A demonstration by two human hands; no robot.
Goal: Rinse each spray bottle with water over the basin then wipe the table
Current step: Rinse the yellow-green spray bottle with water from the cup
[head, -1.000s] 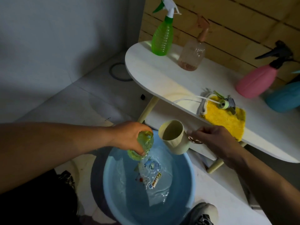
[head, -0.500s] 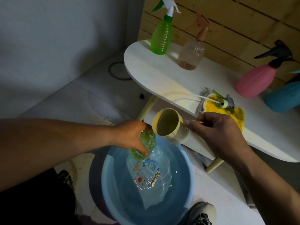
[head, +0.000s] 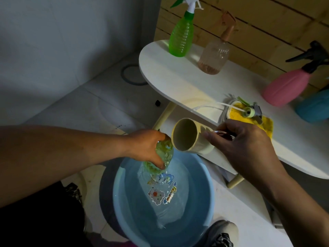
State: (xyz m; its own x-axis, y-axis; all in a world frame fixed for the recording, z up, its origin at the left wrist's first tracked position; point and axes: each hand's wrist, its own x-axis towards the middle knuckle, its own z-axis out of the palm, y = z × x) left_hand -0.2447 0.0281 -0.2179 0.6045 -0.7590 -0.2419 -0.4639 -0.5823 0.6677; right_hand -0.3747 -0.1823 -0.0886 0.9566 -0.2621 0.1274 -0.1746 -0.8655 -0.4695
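A person's left hand (head: 146, 148) reaches in from the left, forearm level, fingers curled around a clear green spray bottle body (head: 162, 158) with its trigger head removed, holding it tilted over the near-left rim of a round pale-blue plastic basin (head: 204, 189). The right hand (head: 243, 145) comes in from the lower right and grips the handle of a cream plastic cup (head: 188, 138), tipped nearly on its side with its open mouth just beside the bottle. Whether the cup holds any water cannot be told. The basin stands on the tiled floor and holds shallow clear water over cartoon stickers (head: 162, 190) on its bottom.

Behind it, on the white oval table (head: 178, 82), a ribbed green spray bottle (head: 181, 37) with a white-and-green trigger stands at the far left end. Beside it stands a fluted clear pink spray bottle (head: 214, 55) with a little pinkish liquid in its base. Toward the right edge stand an opaque pink spray bottle (head: 286, 87) with a black trigger and a teal bottle (head: 314, 106), partly cut off. At the near edge a fuzzy yellow cloth (head: 265, 124) carries a detached green sprayer head (head: 251, 112) with its thin dip tube.
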